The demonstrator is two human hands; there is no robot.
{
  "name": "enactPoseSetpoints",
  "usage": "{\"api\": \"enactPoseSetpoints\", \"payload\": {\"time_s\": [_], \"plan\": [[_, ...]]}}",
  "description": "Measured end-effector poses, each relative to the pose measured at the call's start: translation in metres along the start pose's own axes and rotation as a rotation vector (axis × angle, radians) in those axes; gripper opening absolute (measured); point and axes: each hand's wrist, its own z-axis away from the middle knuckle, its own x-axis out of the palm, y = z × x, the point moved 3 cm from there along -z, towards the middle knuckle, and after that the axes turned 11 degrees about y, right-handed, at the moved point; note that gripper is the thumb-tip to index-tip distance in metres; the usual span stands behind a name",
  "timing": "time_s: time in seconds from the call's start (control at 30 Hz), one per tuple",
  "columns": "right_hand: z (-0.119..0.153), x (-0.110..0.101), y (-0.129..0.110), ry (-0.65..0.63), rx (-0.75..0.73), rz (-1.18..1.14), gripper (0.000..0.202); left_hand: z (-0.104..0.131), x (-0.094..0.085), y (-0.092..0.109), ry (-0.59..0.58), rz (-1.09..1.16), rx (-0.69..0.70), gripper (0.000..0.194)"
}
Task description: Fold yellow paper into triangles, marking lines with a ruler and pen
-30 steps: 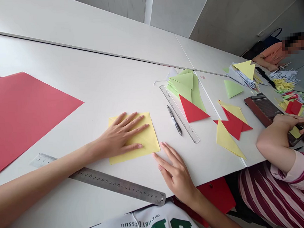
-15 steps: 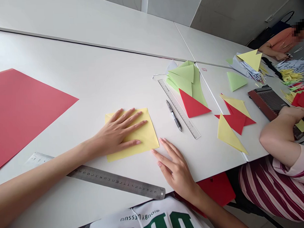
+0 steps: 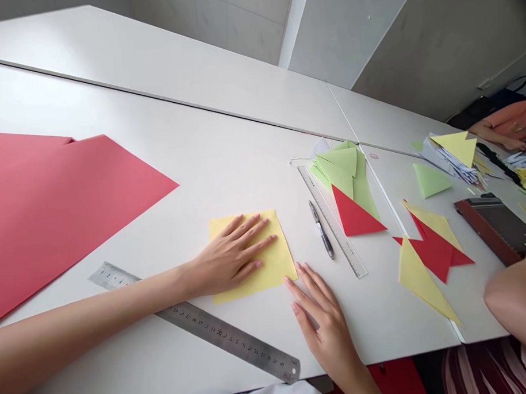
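Observation:
Under my left hand (image 3: 233, 252) lies a square of yellow paper (image 3: 278, 259), flat on the white table. The left hand is open, palm down, with its fingers spread over the sheet. My right hand (image 3: 321, 310) is open at the paper's lower right corner, its fingertips close to the edge; whether they touch it I cannot tell. Beneath my left forearm runs a steel ruler (image 3: 242, 338), partly covered by the arm. A pen (image 3: 321, 229) and a clear plastic ruler (image 3: 333, 223) lie right of the yellow paper.
Large red paper (image 3: 73, 209) covers the table's left side. Green folded sheets (image 3: 343, 165) and a red triangle (image 3: 356, 214) lie beyond the pen. Farther right are red and yellow pieces (image 3: 437, 254), a paper trimmer (image 3: 492, 223) and a co-worker's arm (image 3: 514, 297). Another person (image 3: 511, 125) sits behind.
The camera view has shifted, so the table's things appear lower and farther right. My left hand still lies flat on the yellow paper, and my right hand remains at its corner.

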Motion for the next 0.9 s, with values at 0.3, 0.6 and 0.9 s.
{"api": "enactPoseSetpoints", "payload": {"time_s": [0.3, 0.6, 0.9], "plan": [[0.004, 0.0, -0.003, -0.005, 0.023, 0.009, 0.048, -0.001, -0.006, 0.01, -0.121, 0.125, 0.141, 0.053], [0.005, 0.002, -0.002, -0.001, 0.014, 0.032, 0.048, 0.0, -0.003, 0.009, -0.101, 0.121, 0.083, 0.054], [0.013, -0.009, -0.03, -0.088, -0.257, -0.157, 0.054, -0.001, -0.003, -0.003, -0.049, 0.024, -0.084, 0.056]]}}
